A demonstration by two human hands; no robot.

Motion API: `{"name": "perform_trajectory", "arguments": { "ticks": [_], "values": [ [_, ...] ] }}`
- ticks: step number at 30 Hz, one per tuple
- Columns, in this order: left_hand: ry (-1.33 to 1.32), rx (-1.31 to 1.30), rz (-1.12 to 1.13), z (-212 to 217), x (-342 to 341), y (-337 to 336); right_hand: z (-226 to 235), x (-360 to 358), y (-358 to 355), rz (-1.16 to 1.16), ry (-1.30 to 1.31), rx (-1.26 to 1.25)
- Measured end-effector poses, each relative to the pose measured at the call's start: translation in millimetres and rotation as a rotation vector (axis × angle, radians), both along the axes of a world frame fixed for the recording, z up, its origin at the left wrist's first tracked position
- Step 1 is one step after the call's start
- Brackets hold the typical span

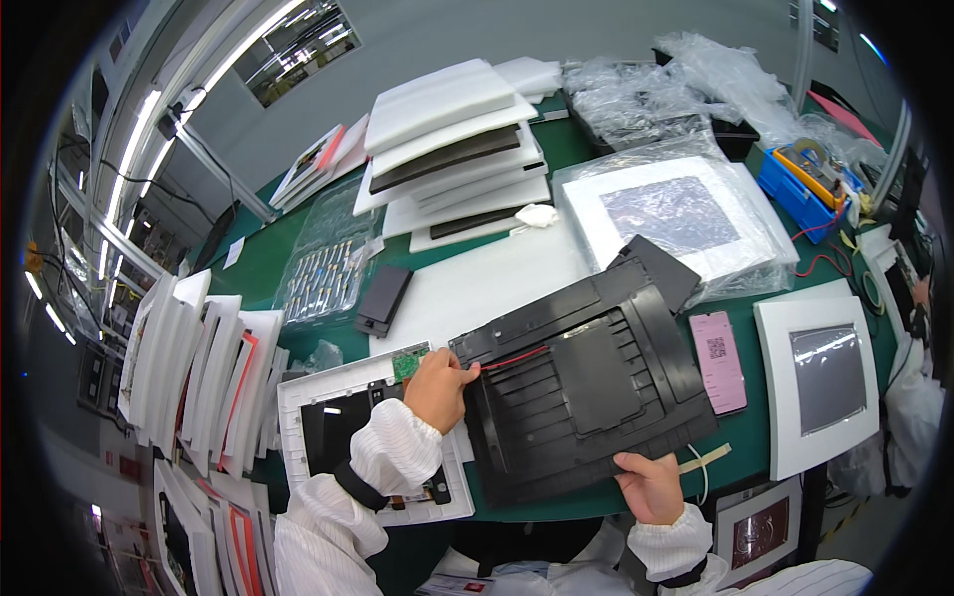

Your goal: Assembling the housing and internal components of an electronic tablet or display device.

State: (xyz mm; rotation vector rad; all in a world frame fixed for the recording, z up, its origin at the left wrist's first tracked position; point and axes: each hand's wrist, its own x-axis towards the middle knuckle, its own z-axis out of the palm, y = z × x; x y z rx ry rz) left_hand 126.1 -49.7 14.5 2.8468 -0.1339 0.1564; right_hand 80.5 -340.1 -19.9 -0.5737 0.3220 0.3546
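A black plastic back panel (656, 372) with ribs and a square raised middle is tilted between my two hands. My left hand (437, 389) pinches its left edge, close to a red wire (515, 358) that runs across it. At the lower right edge my right hand (651, 487) grips the panel, thumb on top. Under my left forearm lies a white frame (298, 397) with a dark screen part and a green circuit board (408, 365). My forearm and the panel hide part of this frame.
Stacked white foam sheets (447, 104) stand at the back, beside a clear tray (323, 263) of small parts. A dark block (385, 300), a plastic-wrapped frame (586, 214), a pink card (717, 363), a white framed screen (775, 387) and a blue bin (795, 199) surround the panel. Upright white frames (164, 368) line the left.
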Motion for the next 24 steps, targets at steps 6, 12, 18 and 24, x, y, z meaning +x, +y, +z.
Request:
{"name": "perform_trajectory", "arguments": {
  "ticks": [6,12,18,24],
  "values": [
    [-0.03,0.024,0.01,1,-5,-1,14,-8,-8,-0.005,-0.02,-0.025],
    [-0.147,-0.052,-0.1,27,-24,5,4,-26,-21,-0.012,-0.12,-0.065],
    [-0.189,-0.114,0.077,73,-93,46,10,-41,-15,-0.032,-0.126,-0.042],
    [-0.515,-0.278,0.376,80,-155,75,10,-69,-22,-0.37,-0.135,-0.334]
  ]
}}
